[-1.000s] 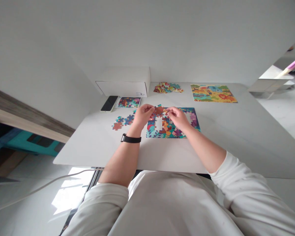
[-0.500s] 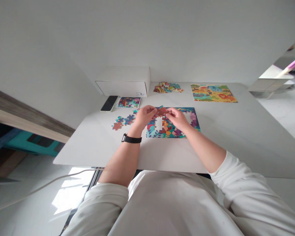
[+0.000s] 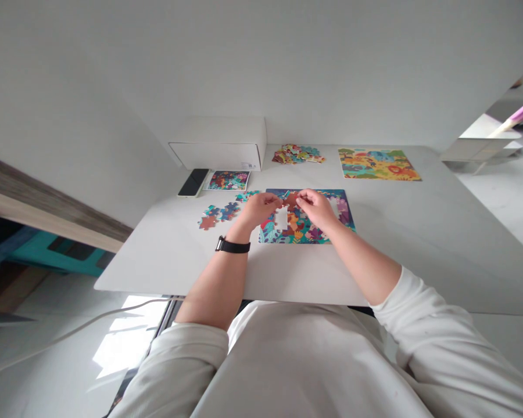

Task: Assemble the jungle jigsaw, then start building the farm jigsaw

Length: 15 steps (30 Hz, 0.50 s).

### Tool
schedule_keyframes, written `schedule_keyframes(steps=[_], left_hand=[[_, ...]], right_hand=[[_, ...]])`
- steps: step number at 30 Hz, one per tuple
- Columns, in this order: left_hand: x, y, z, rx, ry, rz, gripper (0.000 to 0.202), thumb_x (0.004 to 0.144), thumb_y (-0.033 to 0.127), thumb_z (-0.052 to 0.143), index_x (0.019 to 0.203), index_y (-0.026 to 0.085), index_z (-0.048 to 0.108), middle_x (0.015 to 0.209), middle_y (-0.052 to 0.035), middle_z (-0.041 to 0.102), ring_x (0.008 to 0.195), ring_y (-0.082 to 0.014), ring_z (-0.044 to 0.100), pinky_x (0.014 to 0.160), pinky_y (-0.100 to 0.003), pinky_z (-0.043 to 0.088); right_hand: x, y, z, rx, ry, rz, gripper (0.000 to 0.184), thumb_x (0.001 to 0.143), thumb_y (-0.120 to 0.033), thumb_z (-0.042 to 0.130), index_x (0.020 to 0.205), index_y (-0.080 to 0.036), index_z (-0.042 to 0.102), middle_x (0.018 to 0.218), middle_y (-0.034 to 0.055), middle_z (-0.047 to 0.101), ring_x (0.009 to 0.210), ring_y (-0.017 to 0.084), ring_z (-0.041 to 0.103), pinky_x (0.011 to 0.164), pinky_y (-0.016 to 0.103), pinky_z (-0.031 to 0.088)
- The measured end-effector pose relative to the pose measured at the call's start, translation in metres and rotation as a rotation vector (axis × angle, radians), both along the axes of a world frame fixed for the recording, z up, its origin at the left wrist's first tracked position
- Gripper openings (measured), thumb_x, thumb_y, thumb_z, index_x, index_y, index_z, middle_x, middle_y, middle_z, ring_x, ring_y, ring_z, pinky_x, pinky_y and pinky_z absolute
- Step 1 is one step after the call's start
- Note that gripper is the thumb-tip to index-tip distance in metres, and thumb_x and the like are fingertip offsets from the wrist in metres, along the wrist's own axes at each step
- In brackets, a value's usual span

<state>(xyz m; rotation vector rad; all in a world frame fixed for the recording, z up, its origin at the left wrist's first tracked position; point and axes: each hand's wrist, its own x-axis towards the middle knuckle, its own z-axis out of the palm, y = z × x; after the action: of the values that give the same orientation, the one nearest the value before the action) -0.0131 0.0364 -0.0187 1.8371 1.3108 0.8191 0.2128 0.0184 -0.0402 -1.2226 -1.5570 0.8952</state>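
Observation:
A reddish-brown puzzle piece (image 3: pixel 291 201) is over the upper part of the colourful jigsaw puzzle (image 3: pixel 316 236). My right hand (image 3: pixel 317 210) pinches its right side between thumb and fingers. On the other side, my left hand (image 3: pixel 260 210) is closed, with its fingertips at the piece's left edge. Below the left fingertips, a white gap (image 3: pixel 281 218) shows in the puzzle; another pale gap lies by the right hand, partly covered. Loose puzzle pieces (image 3: pixel 218 215) lie left of my left hand, and more blue-green pieces (image 3: pixel 247 196) lie behind it.
At the back stand a white box (image 3: pixel 220 155) and a pile of puzzle pieces (image 3: pixel 297 154). A phone (image 3: pixel 193 183) and a small picture card (image 3: pixel 229 180) lie before the box. An animal picture puzzle (image 3: pixel 378 165) lies at the back right of the white table (image 3: pixel 418 244).
The puzzle piece has shifted slightly right with my right hand. My left fingertips have moved a little right and down, uncovering more of the puzzle's upper left corner.

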Motion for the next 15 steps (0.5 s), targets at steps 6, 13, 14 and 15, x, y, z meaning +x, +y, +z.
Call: schedule_keyframes(steps=[6, 13, 14, 15], left_hand=[[-0.0003, -0.0044, 0.0100, 0.047, 0.091, 0.060, 0.035, 0.095, 0.047, 0.063, 0.094, 0.019, 0.082, 0.081, -0.0044, 0.079, 0.075, -0.0193, 0.068, 0.069, -0.029, 0.046], [0.0051, -0.0061, 0.0078, 0.023, 0.001, 0.000, 0.031, 0.089, 0.042, 0.071, 0.107, 0.018, 0.080, 0.090, -0.0071, 0.081, 0.080, -0.0201, 0.071, 0.071, -0.028, 0.051], [0.0046, -0.0057, 0.0073, 0.019, 0.014, 0.009, 0.030, 0.089, 0.040, 0.071, 0.105, 0.018, 0.081, 0.090, -0.0072, 0.081, 0.079, -0.0204, 0.072, 0.071, -0.028, 0.051], [0.0036, -0.0051, 0.0069, 0.019, 0.035, 0.024, 0.028, 0.088, 0.039, 0.071, 0.103, 0.018, 0.081, 0.088, -0.0070, 0.081, 0.079, -0.0208, 0.072, 0.071, -0.029, 0.051]], right_hand=[[-0.0005, -0.0014, 0.0007, -0.014, -0.038, -0.003, 0.018, 0.092, -0.039, 0.069, 0.098, -0.023, 0.072, 0.099, 0.0061, 0.081, 0.091, 0.023, 0.074, 0.087, 0.037, 0.059], [-0.0019, -0.0046, 0.0025, -0.032, -0.110, 0.022, 0.013, 0.092, -0.034, 0.073, 0.098, -0.023, 0.076, 0.094, 0.0045, 0.082, 0.088, 0.022, 0.077, 0.086, 0.036, 0.060], [-0.0020, -0.0047, 0.0021, -0.035, -0.112, 0.026, 0.012, 0.092, -0.033, 0.073, 0.099, -0.023, 0.076, 0.094, 0.0044, 0.083, 0.089, 0.022, 0.077, 0.087, 0.037, 0.060], [-0.0019, -0.0045, 0.0014, -0.036, -0.111, 0.027, 0.012, 0.093, -0.032, 0.071, 0.100, -0.023, 0.076, 0.096, 0.0044, 0.083, 0.090, 0.022, 0.077, 0.088, 0.037, 0.060]])
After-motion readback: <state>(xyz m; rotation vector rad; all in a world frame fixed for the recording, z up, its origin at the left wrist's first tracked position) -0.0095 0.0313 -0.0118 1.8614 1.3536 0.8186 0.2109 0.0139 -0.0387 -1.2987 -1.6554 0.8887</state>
